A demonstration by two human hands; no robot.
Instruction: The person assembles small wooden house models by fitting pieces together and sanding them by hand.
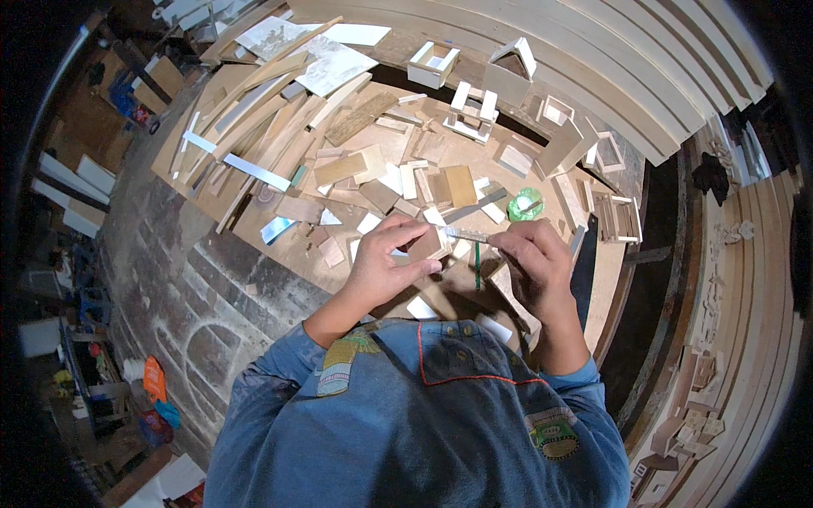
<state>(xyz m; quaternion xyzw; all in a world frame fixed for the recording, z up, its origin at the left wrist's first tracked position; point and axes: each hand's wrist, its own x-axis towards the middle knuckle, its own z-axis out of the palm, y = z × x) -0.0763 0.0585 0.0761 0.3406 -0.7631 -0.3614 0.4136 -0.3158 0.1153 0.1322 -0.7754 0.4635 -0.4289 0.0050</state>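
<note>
**2 hands on a small wood piece at the near edge of the board**

The left hand (383, 264) closes its fingers around a small flat wood piece (426, 245), thumb on the near side, holding it just above the near edge of the work board (279, 245). The right hand (532, 264) is curled shut, pinching a thin clear tube (464, 236) whose tip touches the wood piece. Both forearms come up from the lower edge in blue sleeves (423, 406).

A thin green stick (477, 267) lies just below the tube, between the 2 hands. A green tape roll (525, 204) sits near the right edge of the board, just beyond the right hand. Loose wood offcuts (398, 182) cover the middle of the board, and long slats (254, 110) are piled toward its left far corner. 2 small open wooden boxes (433, 63) stand at the far edge. Curved planks (627, 76) lie beyond the board.
</note>
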